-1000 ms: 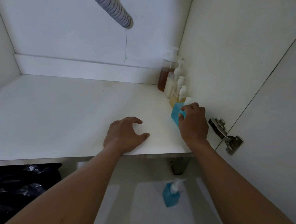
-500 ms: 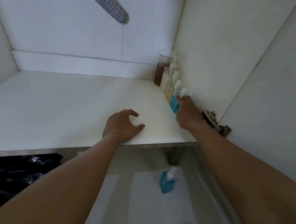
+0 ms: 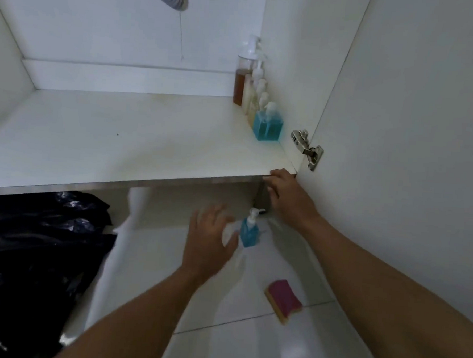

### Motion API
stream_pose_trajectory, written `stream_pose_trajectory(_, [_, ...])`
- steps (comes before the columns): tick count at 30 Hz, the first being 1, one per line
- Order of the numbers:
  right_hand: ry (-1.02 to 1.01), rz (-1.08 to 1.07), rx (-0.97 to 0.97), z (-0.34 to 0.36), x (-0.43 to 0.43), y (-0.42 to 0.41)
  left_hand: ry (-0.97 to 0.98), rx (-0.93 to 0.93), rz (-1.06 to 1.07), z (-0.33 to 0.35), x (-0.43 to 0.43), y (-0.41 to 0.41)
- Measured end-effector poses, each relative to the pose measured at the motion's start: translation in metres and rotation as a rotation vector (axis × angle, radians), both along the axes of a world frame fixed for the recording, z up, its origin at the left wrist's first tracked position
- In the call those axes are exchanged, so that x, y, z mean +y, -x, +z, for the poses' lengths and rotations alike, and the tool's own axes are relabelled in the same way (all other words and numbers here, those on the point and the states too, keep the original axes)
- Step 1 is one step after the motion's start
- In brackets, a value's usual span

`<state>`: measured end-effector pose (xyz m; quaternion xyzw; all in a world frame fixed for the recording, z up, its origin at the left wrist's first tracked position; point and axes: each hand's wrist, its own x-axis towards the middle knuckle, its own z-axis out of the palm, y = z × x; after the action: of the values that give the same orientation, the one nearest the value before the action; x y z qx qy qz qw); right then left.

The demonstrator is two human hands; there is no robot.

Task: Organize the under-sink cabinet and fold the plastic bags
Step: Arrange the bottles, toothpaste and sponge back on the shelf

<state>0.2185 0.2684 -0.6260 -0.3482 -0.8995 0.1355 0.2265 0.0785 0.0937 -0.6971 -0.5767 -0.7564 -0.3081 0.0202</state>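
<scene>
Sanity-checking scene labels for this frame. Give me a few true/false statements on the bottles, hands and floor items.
1. The blue square bottle stands on the shelf, at the front of the row by the right wall. True.
2. The right hand grips it. False: it rests at the shelf's front corner, apart from the bottle.
3. The left hand is open beside the floor pump bottle. True.
4. The sponge lies on the shelf. False: on the floor.
5. The black bags lie on the shelf. False: below it, at left.

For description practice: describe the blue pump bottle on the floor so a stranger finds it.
Find the cabinet shelf. Below its front edge, on the floor, stands the blue pump bottle. The other blue bottle sits in the shelf's row; this one stands alone.
</scene>
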Motion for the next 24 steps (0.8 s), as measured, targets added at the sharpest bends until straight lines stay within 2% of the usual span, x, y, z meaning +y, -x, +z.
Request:
stream_pose_trajectory(5, [-0.095, 0.104, -0.002, -0.012, -0.011, -0.006, 0.269, -0.279, -0.177, -0.05, -0.024, -0.077])
stream_pose_trajectory(9, [-0.08, 0.142, -0.06, -0.02, -0.005, -0.011, 0.41, -0.237, -0.289, -0.063, -0.022, -0.105])
stream_pose_trajectory(12, [-0.177, 0.167, -0.111, -0.023, -0.001, -0.013, 0.434, -0.184, -0.273, -0.075, -0.018, -0.109])
stream_pose_trajectory(14, [-0.107, 0.178, -0.147, -0.025, -0.003, -0.011, 0.43, -0.185, -0.247, -0.08, -0.016, -0.108])
stream_pose_trajectory(17, [0.104, 0.172, -0.207, -0.035, -0.007, -0.007, 0.397, -0.158, -0.223, -0.082, -0.013, -0.112])
stream_pose_trajectory(19, [0.21, 0.146, -0.183, -0.042, -0.007, -0.008, 0.363, -0.136, -0.21, -0.082, -0.013, -0.116])
stream_pose_trajectory(24, [0.285, 0.096, -0.138, -0.046, -0.011, 0.0, 0.353, -0.129, -0.2, -0.083, -0.018, -0.108])
